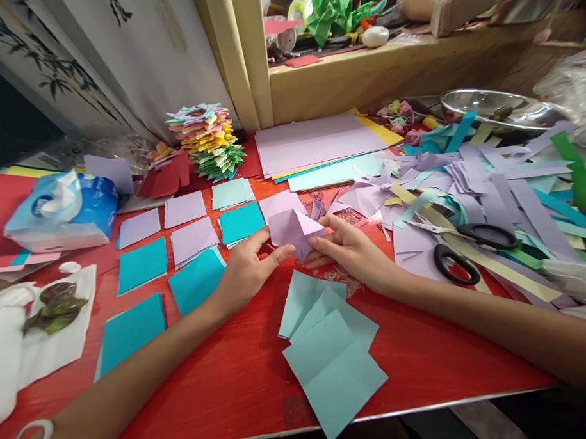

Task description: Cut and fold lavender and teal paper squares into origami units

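Note:
A partly folded sheet of lilac paper [289, 228] is held above the red table by both hands. My left hand [249, 262] pinches its left edge between thumb and fingers. On the right side, my right hand [344, 246] grips it, thumb in front and fingers behind. Just below lie several overlapping mint paper squares [334, 368] with creases, the lowest one reaching past the table's front edge. Beside my left hand are stacks of teal squares [196, 280] and lilac squares [193, 237]. A small folded lilac piece [318, 208] sits behind my right hand.
Black-handled scissors [486, 236] rest on a heap of paper strips [493, 180] at the right. A tissue pack [62, 208] is at the left. Behind stand a colourful folded-paper tower [206, 142], large paper sheets [314, 142] and a metal bowl [505, 104].

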A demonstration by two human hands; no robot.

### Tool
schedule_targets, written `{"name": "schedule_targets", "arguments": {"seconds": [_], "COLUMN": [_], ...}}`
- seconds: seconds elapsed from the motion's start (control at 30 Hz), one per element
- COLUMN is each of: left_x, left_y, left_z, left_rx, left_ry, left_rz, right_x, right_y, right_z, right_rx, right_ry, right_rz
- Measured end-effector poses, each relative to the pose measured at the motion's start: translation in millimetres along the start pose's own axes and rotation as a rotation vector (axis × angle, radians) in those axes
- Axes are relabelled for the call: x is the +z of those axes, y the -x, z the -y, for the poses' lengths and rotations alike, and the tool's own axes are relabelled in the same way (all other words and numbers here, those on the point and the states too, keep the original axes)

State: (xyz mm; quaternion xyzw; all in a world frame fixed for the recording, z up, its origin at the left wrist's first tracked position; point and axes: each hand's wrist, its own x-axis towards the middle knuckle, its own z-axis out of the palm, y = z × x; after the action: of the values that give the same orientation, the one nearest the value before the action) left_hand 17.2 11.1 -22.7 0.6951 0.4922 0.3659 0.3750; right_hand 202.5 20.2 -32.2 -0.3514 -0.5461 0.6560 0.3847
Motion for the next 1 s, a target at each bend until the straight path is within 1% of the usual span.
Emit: {"name": "schedule_targets", "arguments": {"seconds": [0.1,0.23,0.3,0.37,0.43,0.53,0.63,0.77,0.87,1.0], "left_x": [-0.1,0.4,0.5,0.4,0.3,0.3,0.7,0.9,0.8,0.0], "left_y": [-2.0,-3.1,-3.0,-2.7,-2.5,-2.1,-1.6,-0.8,-0.5,-0.2], "left_z": [3.2,4.0,3.6,3.4,3.4,3.6,3.3,2.3,1.7,1.1], "left_rx": [-0.038,-0.059,-0.059,-0.059,-0.062,-0.060,-0.054,-0.085,-0.070,-0.037], "left_ry": [0.034,0.073,0.094,0.106,0.087,0.034,0.051,0.128,0.105,0.108], "left_rz": [-0.006,0.035,0.015,-0.032,-0.043,0.000,0.005,0.013,-0.004,-0.004], "right_x": [1.1,-0.1,-1.6,-2.9,-3.6,-4.0,-4.2,-3.6,-3.0,-3.9], "right_y": [1.4,1.0,0.3,-0.2,-0.4,-0.4,-0.3,0.2,0.5,-0.6], "right_z": [0.8,0.8,-0.2,-1.2,-1.3,0.0,1.1,1.4,1.9,2.0], "right_rx": [0.020,0.003,0.017,0.042,0.020,-0.049,-0.046,-0.031,-0.034,-0.067], "right_ry": [0.003,0.033,0.074,0.124,0.189,0.258,0.282,0.201,0.134,0.129], "right_rz": [0.063,0.032,0.040,0.053,0.024,-0.064,-0.092,-0.072,-0.060,-0.081]}}
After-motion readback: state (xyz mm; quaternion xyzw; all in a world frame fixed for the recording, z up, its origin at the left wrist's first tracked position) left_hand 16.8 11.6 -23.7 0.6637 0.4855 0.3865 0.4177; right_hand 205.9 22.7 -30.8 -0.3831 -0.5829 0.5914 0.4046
